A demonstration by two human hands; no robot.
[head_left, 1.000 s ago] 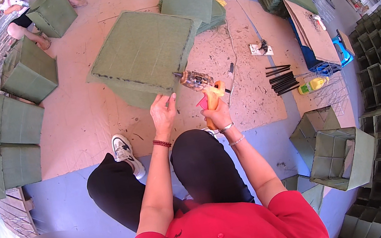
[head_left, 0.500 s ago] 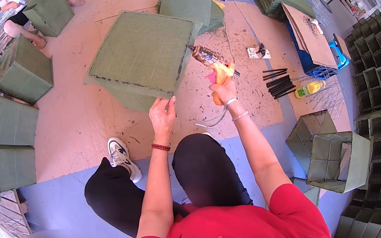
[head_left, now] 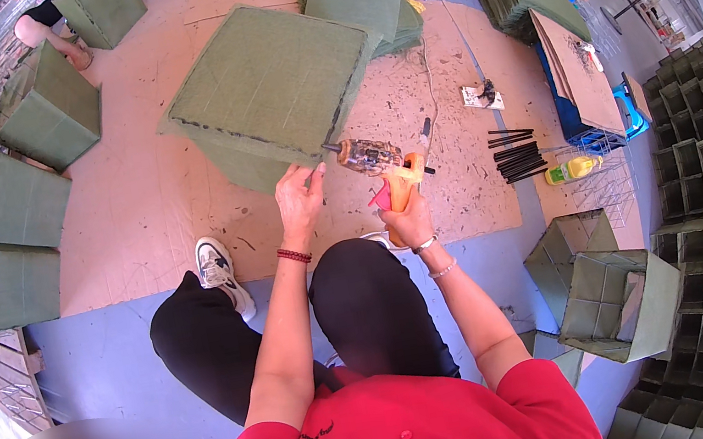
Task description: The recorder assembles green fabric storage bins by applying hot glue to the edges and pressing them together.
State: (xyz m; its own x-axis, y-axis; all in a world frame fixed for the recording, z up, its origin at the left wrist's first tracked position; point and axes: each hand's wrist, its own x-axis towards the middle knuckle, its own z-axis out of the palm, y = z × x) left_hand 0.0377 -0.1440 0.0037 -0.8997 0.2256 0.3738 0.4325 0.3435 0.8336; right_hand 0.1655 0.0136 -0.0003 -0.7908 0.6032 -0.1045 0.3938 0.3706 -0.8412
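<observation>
In front of me stands a large green fabric-covered box (head_left: 269,84), one flat square face up, with a dark glue line along its edges. My left hand (head_left: 300,202) pinches the fabric edge at its near corner. Wrapped round the handle of a hot glue gun (head_left: 371,158) is my right hand (head_left: 409,217). The gun has an orange-yellow body, a pink trigger and a smeared, dark-stained barrel. Its nozzle points left and lies at the box's near corner, just above my left fingertips. Whether the tip touches the fabric I cannot tell.
Black glue sticks (head_left: 518,156) and a yellow bottle (head_left: 574,169) lie to the right. Green panels are stacked behind the box (head_left: 353,7) and at upper right (head_left: 524,2). Green boxes (head_left: 49,107) stand left; open ones (head_left: 612,301) lie lower right. Another person's leg (head_left: 52,42) shows upper left.
The glue gun has swung down and left, its nozzle moving from the box's right edge to the near corner by my left hand. My left hand keeps its pinch there.
</observation>
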